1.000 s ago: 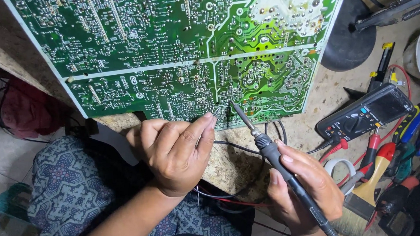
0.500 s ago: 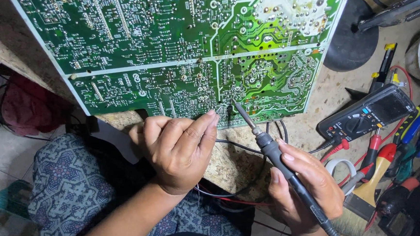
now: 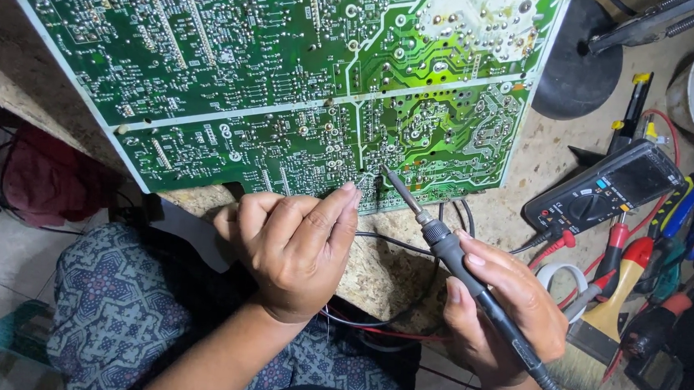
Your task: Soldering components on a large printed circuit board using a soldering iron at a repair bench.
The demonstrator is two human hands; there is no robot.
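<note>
At the lower board edge, your left hand (image 3: pixel 299 252) pinches the circuit board (image 3: pixel 290 79) steady, while your right hand (image 3: pixel 508 313) grips the soldering iron (image 3: pixel 448 245), tip angled onto a joint.

left hand (image 3: pixel 295 252): curled, forefinger extended | right hand (image 3: pixel 508 309): closed, pen-style grip

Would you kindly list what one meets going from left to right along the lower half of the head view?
Red cloth bundle → left hand → soldering iron → right hand → paintbrush → black multimeter, which lies a little higher on the bench.
</note>
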